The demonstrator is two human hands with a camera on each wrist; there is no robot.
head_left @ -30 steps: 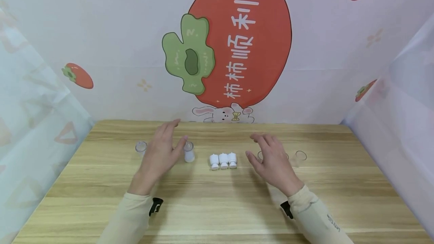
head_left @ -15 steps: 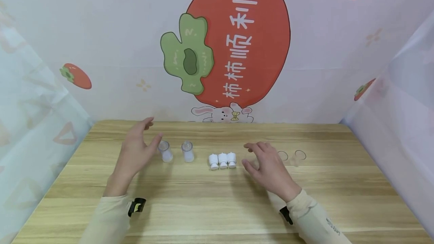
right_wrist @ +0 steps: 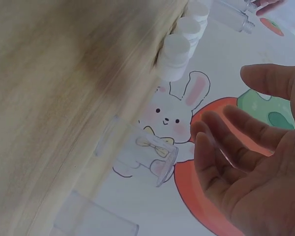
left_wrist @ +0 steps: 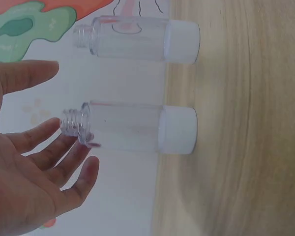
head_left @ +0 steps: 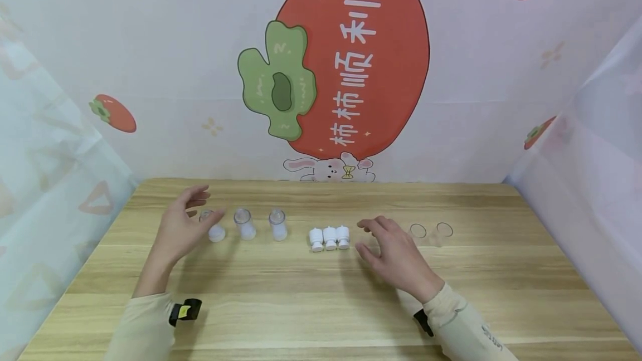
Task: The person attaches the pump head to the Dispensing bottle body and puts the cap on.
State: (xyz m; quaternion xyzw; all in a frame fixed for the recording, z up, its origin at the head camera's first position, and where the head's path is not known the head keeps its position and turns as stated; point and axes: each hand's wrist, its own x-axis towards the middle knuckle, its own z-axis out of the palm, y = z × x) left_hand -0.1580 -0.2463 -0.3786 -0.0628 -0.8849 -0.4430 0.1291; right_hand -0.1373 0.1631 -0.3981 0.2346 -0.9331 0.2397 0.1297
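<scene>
Three clear bottles with white bases stand in a row at the left: a left one [head_left: 216, 233], a middle one [head_left: 245, 225] and a right one [head_left: 278, 225]. My left hand [head_left: 183, 227] is beside the leftmost bottle, fingers loosely bent; in the left wrist view the hand [left_wrist: 37, 162] is around the level of a threaded neck [left_wrist: 73, 122], contact unclear. Three white pump-like pieces [head_left: 330, 237] stand together at the centre. My right hand [head_left: 396, 255] hovers to their right, holding nothing, fingers relaxed; the right wrist view shows this hand [right_wrist: 255, 167] near a clear cup-shaped cover [right_wrist: 137, 147].
Clear covers with round rims, one [head_left: 418, 231] and another [head_left: 444, 229], stand right of my right hand on the wooden table [head_left: 301, 305]. Behind the table hangs a printed cloth [head_left: 471, 144], with more cloth at both sides.
My left hand has moved left along the row of bottles, uncovering the middle one. My right hand has shifted slightly left.
</scene>
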